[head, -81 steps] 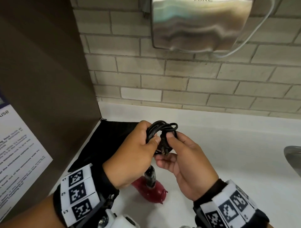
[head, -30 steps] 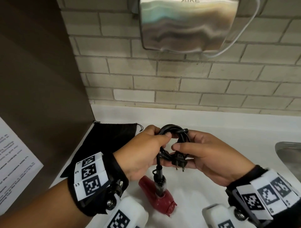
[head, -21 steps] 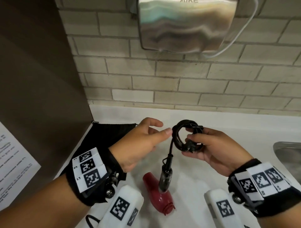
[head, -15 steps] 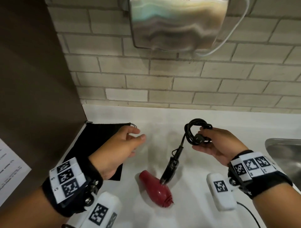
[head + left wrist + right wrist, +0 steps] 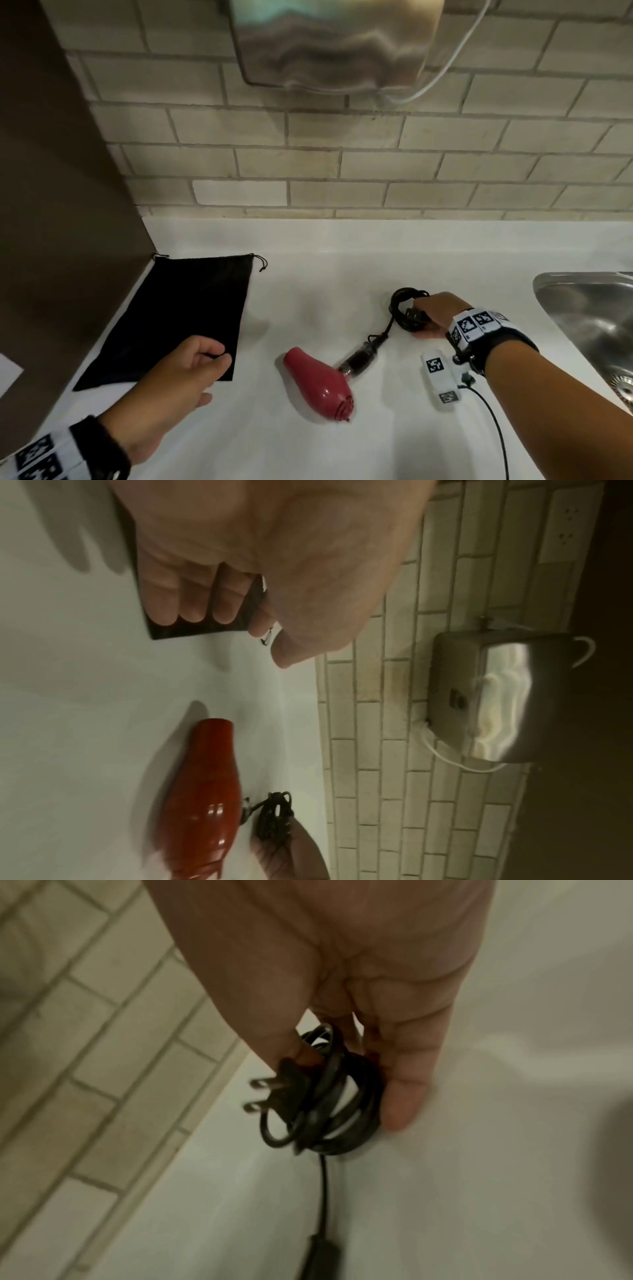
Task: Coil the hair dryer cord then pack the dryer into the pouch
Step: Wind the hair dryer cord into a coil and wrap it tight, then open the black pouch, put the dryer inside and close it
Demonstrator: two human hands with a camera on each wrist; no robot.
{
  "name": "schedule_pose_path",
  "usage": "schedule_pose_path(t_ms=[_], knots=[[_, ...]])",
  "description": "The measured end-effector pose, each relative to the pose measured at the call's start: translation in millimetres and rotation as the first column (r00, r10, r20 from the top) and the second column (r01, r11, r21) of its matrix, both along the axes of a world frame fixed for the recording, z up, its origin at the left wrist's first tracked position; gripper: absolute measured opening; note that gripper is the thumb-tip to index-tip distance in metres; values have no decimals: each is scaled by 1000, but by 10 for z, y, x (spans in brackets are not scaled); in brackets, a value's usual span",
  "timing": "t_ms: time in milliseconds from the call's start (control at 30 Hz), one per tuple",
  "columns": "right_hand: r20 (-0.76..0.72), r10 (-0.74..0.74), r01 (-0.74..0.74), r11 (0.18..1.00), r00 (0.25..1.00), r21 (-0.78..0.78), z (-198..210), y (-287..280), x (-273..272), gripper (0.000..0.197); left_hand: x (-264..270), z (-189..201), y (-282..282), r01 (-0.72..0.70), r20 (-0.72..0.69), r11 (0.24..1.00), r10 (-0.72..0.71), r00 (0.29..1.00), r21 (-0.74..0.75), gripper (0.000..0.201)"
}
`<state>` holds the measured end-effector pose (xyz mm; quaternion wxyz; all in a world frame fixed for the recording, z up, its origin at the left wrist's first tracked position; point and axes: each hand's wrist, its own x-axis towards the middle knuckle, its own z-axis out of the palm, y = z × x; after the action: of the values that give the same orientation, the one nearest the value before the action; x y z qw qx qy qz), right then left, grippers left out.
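The red hair dryer [image 5: 318,387] lies on the white counter [image 5: 342,274], its black handle [image 5: 359,358] pointing back right. From the handle the black cord runs to a tight coil [image 5: 406,313] low over the counter. My right hand [image 5: 423,317] grips that coil [image 5: 325,1096], and the plug [image 5: 277,1091] sticks out of the bundle. The black drawstring pouch [image 5: 171,315] lies flat at the left. My left hand [image 5: 212,373] hovers over the pouch's near right corner. The fingers [image 5: 192,607] are loosely curled and hold nothing, with the pouch edge [image 5: 198,631] just beyond them.
A brown partition [image 5: 51,171] walls off the left side next to the pouch. A steel sink [image 5: 589,322] sits at the right edge. A metal hand dryer [image 5: 335,44] hangs on the brick wall above. Bare counter lies between pouch and dryer.
My left hand let go of the coil and swung left and down to the pouch. My right hand carried the coil to the right and lowered it toward the counter.
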<state>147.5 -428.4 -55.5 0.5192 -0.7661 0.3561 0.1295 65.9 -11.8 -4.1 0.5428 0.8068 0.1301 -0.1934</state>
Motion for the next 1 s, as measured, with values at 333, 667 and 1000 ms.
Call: schedule_pose_path(t_ms=[333, 667, 1000], knots=[[47, 192, -182, 969, 980, -165, -141, 114, 326, 60, -112, -222, 146, -40, -43, 998, 42, 998, 54, 14], [238, 149, -86, 963, 960, -255, -190, 88, 160, 43, -154, -321, 250, -48, -19, 997, 49, 999, 52, 12], [355, 480, -380, 869, 802, -315, 201, 557, -1191, 22, -202, -365, 448, -4, -13, 1000, 4, 1000, 27, 13]])
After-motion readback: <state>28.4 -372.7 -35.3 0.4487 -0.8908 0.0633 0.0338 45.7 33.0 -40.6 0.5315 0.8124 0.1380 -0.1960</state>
